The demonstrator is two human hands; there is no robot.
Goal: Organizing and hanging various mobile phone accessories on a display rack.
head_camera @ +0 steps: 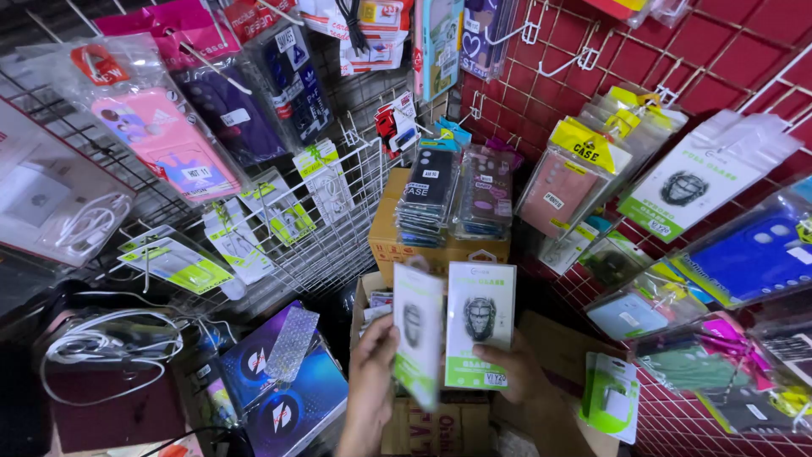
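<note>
White-green packet (480,324) in right hand (518,369) grip, second packet (418,333) in left hand (372,366) grip

two white packets (480,323), two hands (372,372), one cardboard box (406,245)

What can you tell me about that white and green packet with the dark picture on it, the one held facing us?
The white packet is a flat, upright rectangle, glossy like thin card or plastic wrap. Its face is white with a dark round picture in the middle and a bright green band along the bottom; a small white sticker sits at the lower right corner. A hanging tab shows at the top. The right hand grips its lower edge. A similar packet in the left hand stands just beside it, turned edge-on.
</note>
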